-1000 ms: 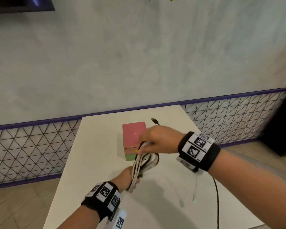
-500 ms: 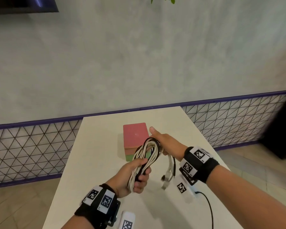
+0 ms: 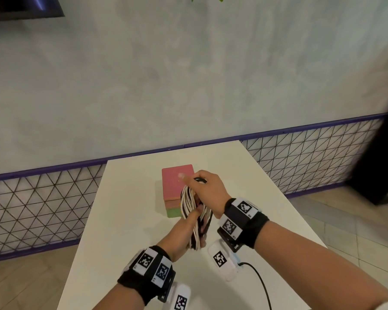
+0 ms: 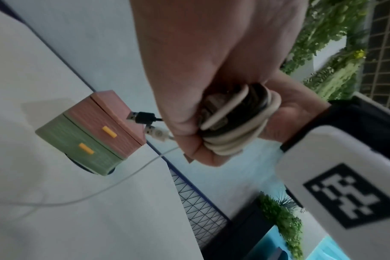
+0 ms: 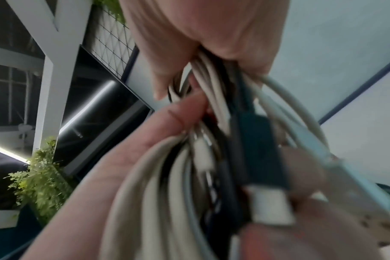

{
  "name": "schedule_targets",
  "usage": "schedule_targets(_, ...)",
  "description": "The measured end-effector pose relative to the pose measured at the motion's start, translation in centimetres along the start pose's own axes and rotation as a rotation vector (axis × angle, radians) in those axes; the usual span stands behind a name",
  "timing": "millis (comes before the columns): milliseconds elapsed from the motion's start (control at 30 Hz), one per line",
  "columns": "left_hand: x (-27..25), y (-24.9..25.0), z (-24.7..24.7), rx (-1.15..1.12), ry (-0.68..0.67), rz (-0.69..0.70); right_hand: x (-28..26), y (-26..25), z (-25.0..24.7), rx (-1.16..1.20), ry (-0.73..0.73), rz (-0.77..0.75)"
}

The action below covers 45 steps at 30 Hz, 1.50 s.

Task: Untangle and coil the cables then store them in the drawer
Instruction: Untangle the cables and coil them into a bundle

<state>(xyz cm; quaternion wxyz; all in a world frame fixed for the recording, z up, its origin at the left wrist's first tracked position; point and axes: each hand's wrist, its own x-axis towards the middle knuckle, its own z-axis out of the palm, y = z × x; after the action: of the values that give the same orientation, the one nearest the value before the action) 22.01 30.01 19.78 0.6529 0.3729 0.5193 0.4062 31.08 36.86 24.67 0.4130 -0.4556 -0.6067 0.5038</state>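
Note:
A bundle of white and black cables (image 3: 194,211) hangs in the air just in front of the small drawer box (image 3: 177,184). My left hand (image 3: 196,222) grips the bundle's lower half in a fist, as the left wrist view shows (image 4: 234,126). My right hand (image 3: 199,186) curls round the top of the loops, with a black strand over its fingers. A black USB plug (image 4: 140,117) and a white plug (image 4: 156,133) stick out of the fist. The box has a pink drawer (image 4: 109,123) over a green one (image 4: 78,146), both closed. A thin white cable (image 4: 122,177) trails over the table.
The white table (image 3: 132,220) stands against a grey wall with a purple-edged mesh panel (image 3: 43,209). A black lead (image 3: 258,276) runs from my right wrist unit towards the near edge. A dark object (image 3: 379,164) stands on the floor at the right.
My right hand, held open beside the bundle half a second ago, has closed over the top of the loops. The dangling ends are gathered in. My left hand keeps its grip.

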Motion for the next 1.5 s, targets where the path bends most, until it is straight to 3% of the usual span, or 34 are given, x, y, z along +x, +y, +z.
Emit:
schedule_targets(100,-0.4,-0.2,-0.4,0.122,-0.008,0.107,0.1,0.0,0.2,-0.030,0.075,-0.033)
schedule_targets(233,-0.4,-0.2,-1.4,0.465,0.294,0.331,0.4,0.6,0.3,-0.132,0.100,-0.015)
schedule_targets(300,0.0,0.1,-1.8,0.550,0.265,0.346,0.4,0.7,0.4,-0.118,0.071,-0.016)
schedule_targets(400,0.1,0.9,-2.0,0.276,-0.031,0.210,0.4,0.3,0.7,-0.064,0.039,-0.027)
schedule_targets(467,0.2,1.2,-2.1,0.165,-0.074,0.181,0.5,0.1,0.9,-0.007,0.027,-0.034)
schedule_targets(633,1.2,1.4,-2.4,0.190,0.075,0.147,0.8,0.4,0.5,0.093,-0.116,-0.002)
schedule_targets(833,1.5,2.2,-1.9,-0.066,0.197,0.080,-0.5,0.5,-0.4,0.261,-0.417,0.196)
schedule_targets(933,2.1,3.5,-3.3,-0.220,0.205,0.133,-2.2,3.2,-0.1,0.151,-0.604,0.260)
schedule_targets(1000,2.2,4.4,-4.1,-0.264,0.240,0.159,-3.1,4.7,-0.2,0.147,-0.623,0.309)
schedule_targets(1067,2.4,5.0,-5.0,-0.300,0.325,0.177,-3.3,5.7,-0.6,0.146,-0.547,0.314)
schedule_targets(1167,3.0,5.7,-6.6,-0.430,0.476,0.229,-3.5,6.6,-1.0,0.045,-0.475,0.264)
schedule_targets(1267,3.3,6.7,-7.7,-0.563,0.649,0.286,-4.1,7.1,-0.8,-0.276,-0.564,0.178)
schedule_targets(1367,3.9,5.2,-8.3,-0.313,0.787,0.350,-3.7,5.0,-0.9,-0.727,-0.737,-0.050)
schedule_targets(1433,3.8,3.3,-8.0,0.020,0.750,0.368,-2.7,1.4,-0.7,-0.907,-0.760,-0.276)
schedule_targets(1500,3.5,1.6,-7.0,0.147,0.570,0.339,-1.5,-2.1,-0.2,-1.056,-0.746,-0.503)
